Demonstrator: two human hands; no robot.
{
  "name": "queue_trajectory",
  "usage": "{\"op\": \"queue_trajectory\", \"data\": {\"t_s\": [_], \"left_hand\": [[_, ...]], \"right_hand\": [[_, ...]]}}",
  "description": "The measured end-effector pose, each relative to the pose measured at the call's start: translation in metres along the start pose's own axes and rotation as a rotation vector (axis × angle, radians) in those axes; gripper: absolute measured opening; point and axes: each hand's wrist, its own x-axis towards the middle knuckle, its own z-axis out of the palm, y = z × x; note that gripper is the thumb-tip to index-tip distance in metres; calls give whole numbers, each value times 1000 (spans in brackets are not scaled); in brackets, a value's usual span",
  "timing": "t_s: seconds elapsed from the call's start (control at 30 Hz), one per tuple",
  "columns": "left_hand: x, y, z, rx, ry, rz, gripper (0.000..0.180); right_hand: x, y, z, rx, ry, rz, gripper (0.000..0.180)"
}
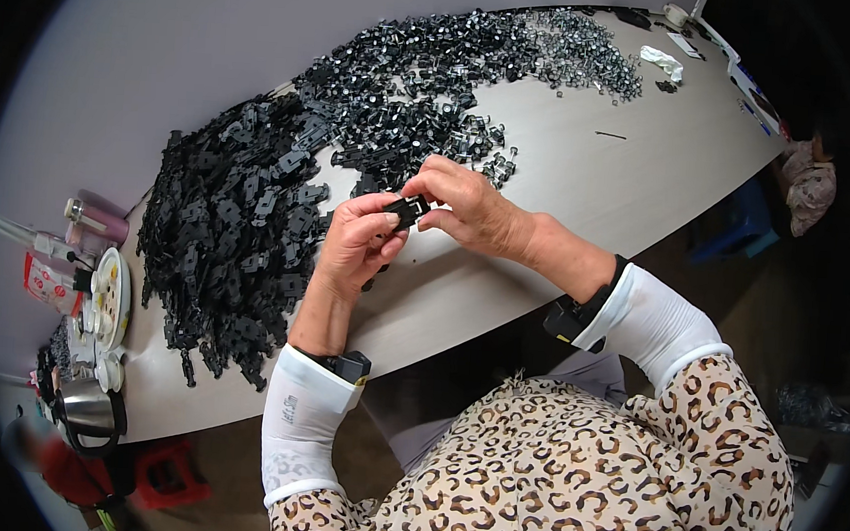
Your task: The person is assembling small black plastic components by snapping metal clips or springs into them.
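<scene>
Above the table's near side, my left hand (353, 242) pinches a small black plastic part (408, 212) with a light, metal-looking piece in it. My right hand (467, 208) meets it from the right, its thumb and fingers bent around the part's right end. Whether the right fingertips also hold a tiny piece is too small to tell. Just beyond my hands lies a heap of small black and metal pieces (404, 123). To the left spreads a big pile of flat black plastic parts (238, 215), of a similar black to the held one.
Shiny clear or metal bits (593, 57) lie at the far end, near a crumpled white tissue (662, 63). A thin dark rod (610, 136) rests on the pale table (548, 166). At left stand a plate (123, 296), a pink-lidded jar (97, 218) and a steel pot (92, 409). People sit beyond both ends.
</scene>
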Motion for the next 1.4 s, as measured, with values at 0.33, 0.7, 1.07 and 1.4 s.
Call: {"op": "queue_trajectory", "data": {"t_s": [0.33, 0.7, 1.07, 1.4], "left_hand": [[4, 6, -6, -77, 108, 150, 19], [3, 17, -42, -176, 182, 544, 23], [-5, 16, -22, -113, -146, 185, 22], [4, 6, -28, 53, -28, 78, 20]], "right_hand": [[18, 9, 8, -93, 132, -65, 29], [23, 10, 27, 33, 42, 327, 18], [-3, -1, 29, -165, -446, 219, 21], [4, 30, -13, -669, -65, 353, 7]]}}
